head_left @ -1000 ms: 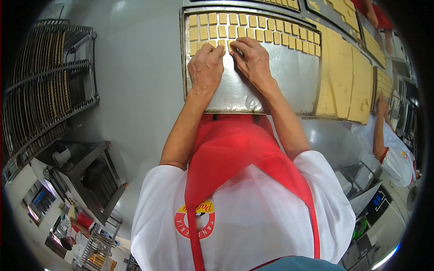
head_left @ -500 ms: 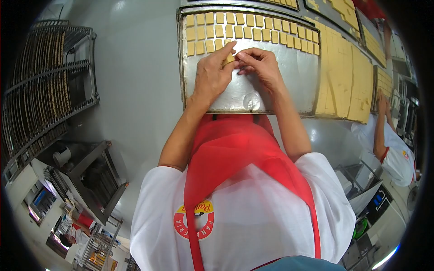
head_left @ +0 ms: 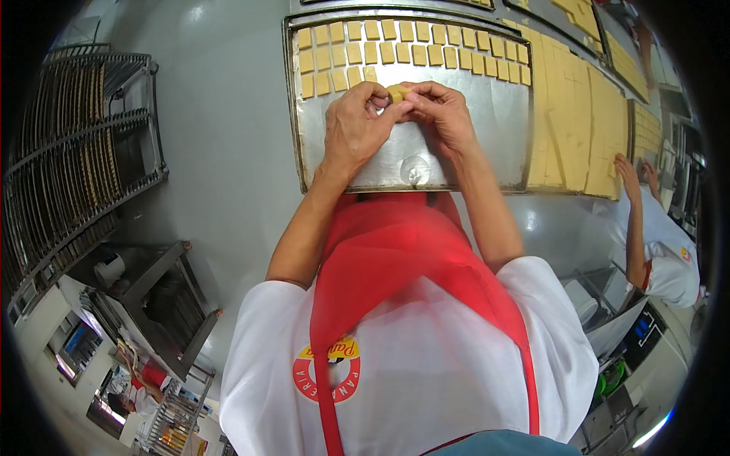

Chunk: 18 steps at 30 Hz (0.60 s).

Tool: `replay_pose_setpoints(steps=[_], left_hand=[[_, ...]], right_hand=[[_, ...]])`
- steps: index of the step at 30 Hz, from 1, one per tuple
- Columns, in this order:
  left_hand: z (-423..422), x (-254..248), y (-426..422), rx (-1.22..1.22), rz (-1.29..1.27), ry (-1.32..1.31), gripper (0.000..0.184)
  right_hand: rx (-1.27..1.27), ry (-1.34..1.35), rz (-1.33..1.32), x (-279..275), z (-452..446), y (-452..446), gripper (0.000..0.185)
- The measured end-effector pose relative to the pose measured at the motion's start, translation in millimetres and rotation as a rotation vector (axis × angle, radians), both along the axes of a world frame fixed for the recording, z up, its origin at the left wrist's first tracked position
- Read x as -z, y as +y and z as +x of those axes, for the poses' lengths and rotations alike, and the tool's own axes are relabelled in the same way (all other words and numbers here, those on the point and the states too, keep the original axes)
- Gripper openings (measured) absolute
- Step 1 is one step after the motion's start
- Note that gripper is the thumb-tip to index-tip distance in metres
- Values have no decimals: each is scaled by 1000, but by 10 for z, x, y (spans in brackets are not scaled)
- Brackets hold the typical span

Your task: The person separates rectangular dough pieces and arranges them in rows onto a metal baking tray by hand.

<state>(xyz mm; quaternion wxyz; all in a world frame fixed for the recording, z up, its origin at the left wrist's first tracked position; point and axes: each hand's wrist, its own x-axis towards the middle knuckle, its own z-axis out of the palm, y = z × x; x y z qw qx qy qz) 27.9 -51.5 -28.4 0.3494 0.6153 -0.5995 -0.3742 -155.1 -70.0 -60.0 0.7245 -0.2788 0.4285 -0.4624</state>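
Observation:
A small yellow piece of dough (head_left: 397, 93) is pinched between the fingertips of both my hands, just above the metal baking tray (head_left: 487, 144). My left hand (head_left: 356, 121) grips its left side, fingers curled. On its right side, the thumb and fingers of my right hand (head_left: 442, 114) close on it. Flat rectangular dough pieces (head_left: 402, 53) lie in rows along the tray's far side. The third row is broken in the middle, where my fingers cover part of the tray.
Right of the tray lies a scored yellow dough sheet (head_left: 566, 121). More trays with dough (head_left: 646, 129) stand beyond it, near a co-worker's hands (head_left: 630, 178). A rack of trays (head_left: 91, 137) stands at the left. Another person (head_left: 141, 387) is at lower left.
My hands have come together, and both now pinch the dough piece, which was mainly in my left fingers. The tray sits slightly further left in view. The co-worker's hands have moved apart.

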Motion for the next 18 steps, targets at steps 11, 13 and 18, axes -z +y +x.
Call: replay_pose_setpoints(steps=[11,13,18], left_hand=[[-89,371,-174,24,-482,-435,9],[-107,383,-175,56,-475,-502,8],[-101,368,-168,44,-492,-464,5]], right_hand=[[54,1257,-979,151,-86,-190,15],[-16,1278,-957,86,-37,-167,12],[21,1298,-1004,109,21,-205,11]])
